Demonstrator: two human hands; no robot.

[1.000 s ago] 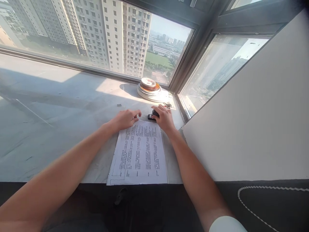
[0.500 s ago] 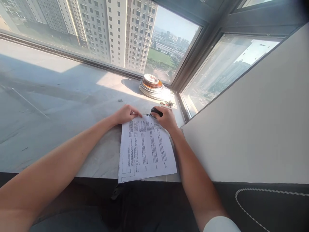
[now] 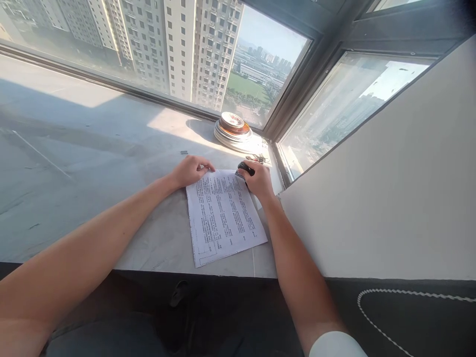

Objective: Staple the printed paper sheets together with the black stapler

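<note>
A printed sheet of paper (image 3: 223, 213) lies tilted on the grey window ledge (image 3: 92, 163). My left hand (image 3: 191, 170) rests with curled fingers on the sheet's top left corner, pinching its edge. My right hand (image 3: 258, 179) is closed around a small black stapler (image 3: 245, 169) at the sheet's top right corner. The stapler's front is at the paper's edge; my fingers hide most of it.
A stack of plates (image 3: 233, 131) stands at the back by the window corner, with a small bunch of keys (image 3: 258, 158) beside it. A tiny metal piece (image 3: 184, 152) lies on the ledge to the left. A white wall (image 3: 390, 188) closes the right side.
The sheet has been turned and pushed away from the front edge. My right hand has brought the stapler onto its top right corner, and my left hand now grips the top left.
</note>
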